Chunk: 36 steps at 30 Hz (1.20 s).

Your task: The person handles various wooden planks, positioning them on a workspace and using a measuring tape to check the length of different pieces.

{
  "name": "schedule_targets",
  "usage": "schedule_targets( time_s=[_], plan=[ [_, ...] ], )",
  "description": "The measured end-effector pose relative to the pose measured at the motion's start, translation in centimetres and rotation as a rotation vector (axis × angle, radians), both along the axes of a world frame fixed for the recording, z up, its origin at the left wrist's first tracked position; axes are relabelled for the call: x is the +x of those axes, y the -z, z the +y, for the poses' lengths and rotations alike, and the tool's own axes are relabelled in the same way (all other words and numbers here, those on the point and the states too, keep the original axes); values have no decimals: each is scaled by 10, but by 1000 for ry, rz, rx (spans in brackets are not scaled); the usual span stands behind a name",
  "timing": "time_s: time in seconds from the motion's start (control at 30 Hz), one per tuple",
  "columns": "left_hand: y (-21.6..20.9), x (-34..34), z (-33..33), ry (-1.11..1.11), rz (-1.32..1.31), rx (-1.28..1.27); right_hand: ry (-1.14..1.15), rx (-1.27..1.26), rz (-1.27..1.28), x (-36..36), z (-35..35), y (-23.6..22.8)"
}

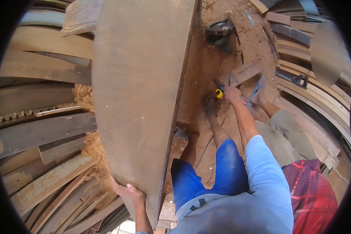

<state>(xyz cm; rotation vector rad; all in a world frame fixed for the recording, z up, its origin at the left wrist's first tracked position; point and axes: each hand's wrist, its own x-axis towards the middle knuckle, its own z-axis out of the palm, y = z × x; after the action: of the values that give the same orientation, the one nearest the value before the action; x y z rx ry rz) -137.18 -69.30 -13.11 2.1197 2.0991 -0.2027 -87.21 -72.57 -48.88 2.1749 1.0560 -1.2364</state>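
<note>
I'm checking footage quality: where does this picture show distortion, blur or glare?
Head view: stacked brown wooden boards at left bend toward the rim; head view: the right foot looks blurred near the bare right hand and yellow-black tape measure; head view: a smooth grey-brown oval hides detail, upper right; head view: bottom edge partly overexposed.
</note>
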Motion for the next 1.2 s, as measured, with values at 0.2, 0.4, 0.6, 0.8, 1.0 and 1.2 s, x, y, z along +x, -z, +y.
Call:
schedule_targets(
  time_s=[0.2,0.4,0.6,0.8,1.0,1.2],
  plan=[
    [1,11,3,-124,-77,-31,109,-19,-48,-15,-31,44],
    [-1,10,0,-125,-74,-21,132,-81,-7,-24,-38,42],
    [3,1,3,5,-45,-15,92,-16,-38,-2,-42,46],
    [1,-17,-5,14,11,57,-198,-64,36,-20,-19,-47],
    [4,-6,7,75,-51,163,267,303,344,-43,-60,-110],
    [-14,1,2,-49,-81,204,225,1058,153,-140,68,-338]
  ],
)
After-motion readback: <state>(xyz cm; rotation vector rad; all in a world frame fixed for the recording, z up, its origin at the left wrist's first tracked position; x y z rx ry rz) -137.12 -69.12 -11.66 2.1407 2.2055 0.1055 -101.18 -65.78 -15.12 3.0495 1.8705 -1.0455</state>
